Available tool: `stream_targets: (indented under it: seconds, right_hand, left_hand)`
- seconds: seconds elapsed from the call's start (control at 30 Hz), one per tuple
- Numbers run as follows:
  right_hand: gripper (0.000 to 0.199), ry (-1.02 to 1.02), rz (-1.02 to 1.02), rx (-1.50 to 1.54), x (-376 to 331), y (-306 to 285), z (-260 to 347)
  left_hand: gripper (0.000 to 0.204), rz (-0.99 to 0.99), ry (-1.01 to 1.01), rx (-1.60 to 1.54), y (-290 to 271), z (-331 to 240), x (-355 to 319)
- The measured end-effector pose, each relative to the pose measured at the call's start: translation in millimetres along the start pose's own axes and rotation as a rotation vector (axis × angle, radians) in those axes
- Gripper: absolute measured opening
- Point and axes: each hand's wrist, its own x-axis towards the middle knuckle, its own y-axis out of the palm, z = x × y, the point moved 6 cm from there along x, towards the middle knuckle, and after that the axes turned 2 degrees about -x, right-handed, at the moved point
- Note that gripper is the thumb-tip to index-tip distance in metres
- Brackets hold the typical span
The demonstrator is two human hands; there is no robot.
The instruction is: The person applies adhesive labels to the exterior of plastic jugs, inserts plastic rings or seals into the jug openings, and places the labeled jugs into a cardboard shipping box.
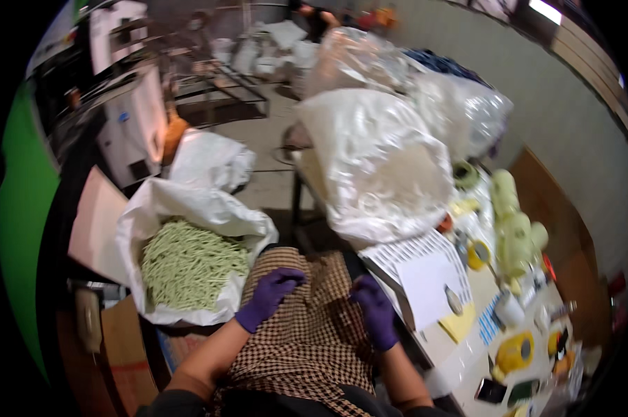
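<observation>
My left hand [271, 295], in a purple glove, hovers above my lap with its fingers curled together. To its right is my right hand [375, 313], gloved alike, fingers bent inward beside the table edge. Whatever either hand may hold is hidden or too small to make out. A brown checked cloth [300, 347] covers my lap between them. Left of my left hand stands a white sack [137, 229] full of short pale green pieces [192, 264]. Ahead of my right hand, a large white plastic bag [369, 125] lies open, with whitish, translucent contents [404, 191].
The table on the right carries white paper sheets [429, 288], a yellow pad [459, 322], pale green rolls [516, 236], a yellow tape dispenser [514, 353] and a black phone-like object [490, 390]. Bulky clear bags [460, 104] stand behind. A white machine cabinet [130, 125] is at far left.
</observation>
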Motion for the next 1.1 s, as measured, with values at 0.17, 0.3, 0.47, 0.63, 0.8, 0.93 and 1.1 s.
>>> stream_targets:
  seconds: [0.17, 0.3, 0.47, 0.63, 0.8, 0.93, 1.1]
  right_hand:
    - [0.024, -0.436, 0.658, -0.365, -48, 131, -21]
    - [0.025, -0.27, 0.811, -0.258, -55, 135, -38]
    - [0.023, -0.16, 0.717, -0.427, -52, 129, -52]
    - [0.019, -0.039, 0.704, -0.429, -48, 131, -64]
    - [0.019, -0.071, 0.706, -0.398, -46, 129, -70]
    - [0.02, -0.083, 0.696, -0.382, -46, 128, -71]
    - [0.019, -0.091, 0.698, -0.376, -45, 128, -68]
  left_hand:
    - [0.031, 0.02, -0.007, -0.03, -2, 7, 0]
    - [0.034, 0.036, 0.055, -0.075, -7, 5, -3]
    - [0.034, 0.024, 0.043, -0.28, -17, 10, -1]
    - [0.032, 0.028, 0.037, -0.285, -20, 13, 0]
    - [0.032, 0.03, 0.066, -0.287, -19, 12, -1]
    - [0.032, 0.03, 0.076, -0.261, -17, 9, -1]
    - [0.032, 0.016, 0.03, -0.229, -15, 8, -1]
